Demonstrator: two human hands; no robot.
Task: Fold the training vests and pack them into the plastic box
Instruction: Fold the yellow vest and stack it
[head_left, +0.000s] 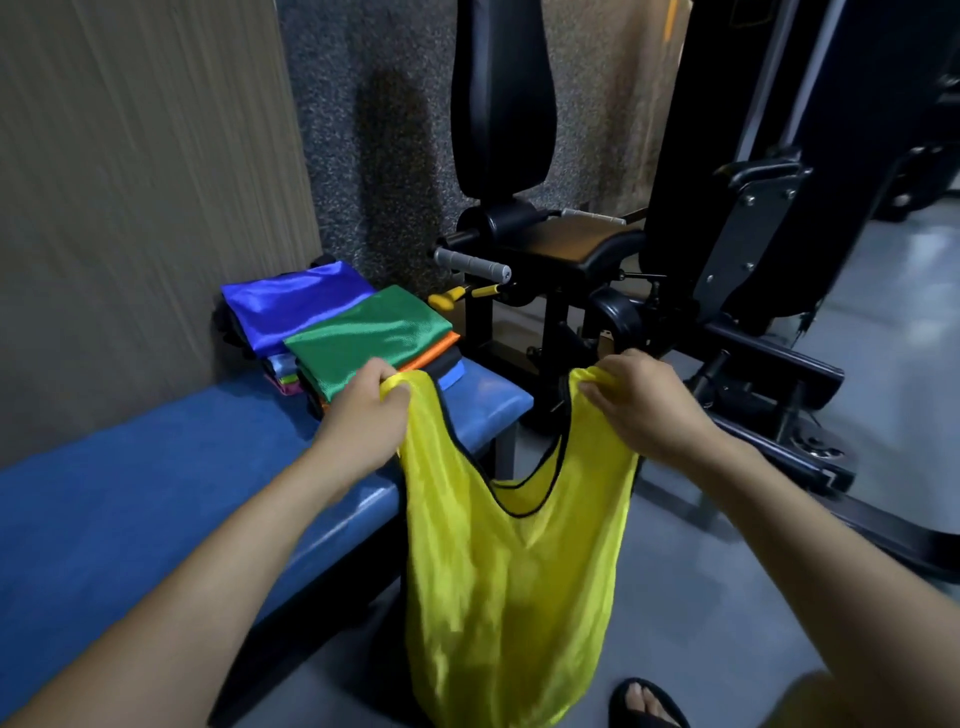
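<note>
Now, my hands: left hand (370, 410) and right hand (636, 402) each pinch a shoulder strap.
Vest: the yellow vest (511, 571) hangs straight down from my fingers, long axis vertical, just off the blue bench (130, 509) edge.
Bench side: to my left, so my left hand is nearer.
Stack: folded vests (363, 338) at the far end.
Box: not in view.

Stood in a gym corner: ribbed beige wall (130, 171), speckled dark panel (363, 130), black exercise machine (675, 234), grey floor (727, 597), blue padded surface (130, 509).
</note>
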